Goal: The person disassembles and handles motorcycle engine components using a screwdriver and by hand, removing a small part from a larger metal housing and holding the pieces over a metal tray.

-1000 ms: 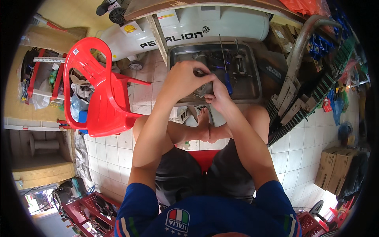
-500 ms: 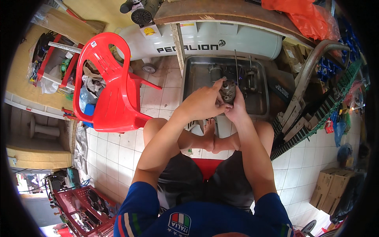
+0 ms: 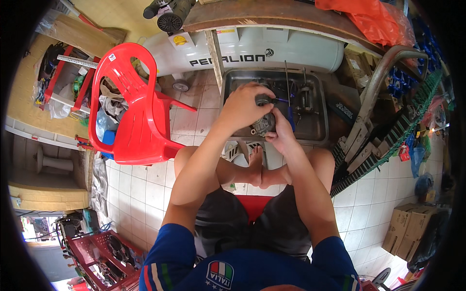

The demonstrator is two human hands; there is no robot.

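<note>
Over a metal tray (image 3: 322,111), my right hand (image 3: 284,135) is closed around a grey metal housing (image 3: 264,126), which looks like part of a small motor. My left hand (image 3: 242,107) curls over the top, its fingers around a dark round piece (image 3: 263,100) right above the housing. Whether the two pieces are joined cannot be seen. Beside my right hand, a long screwdriver with a blue handle (image 3: 291,116) lies in the tray. Farther right in it sits a dark metal part with a shaft (image 3: 305,98). My left hand hides some of the tray's left side.
A red plastic chair (image 3: 141,131) stands to the left. Behind the tray are a grey air tank (image 3: 184,56) and a wooden bench (image 3: 272,13). At right, a bent metal frame (image 3: 374,92) leans close to the tray. Cardboard boxes (image 3: 405,230) sit on the floor at far right.
The housing has shifted left and a little toward me, uncovering the screwdriver's blue handle. My left hand has moved from its side to above it, around the dark round piece.
</note>
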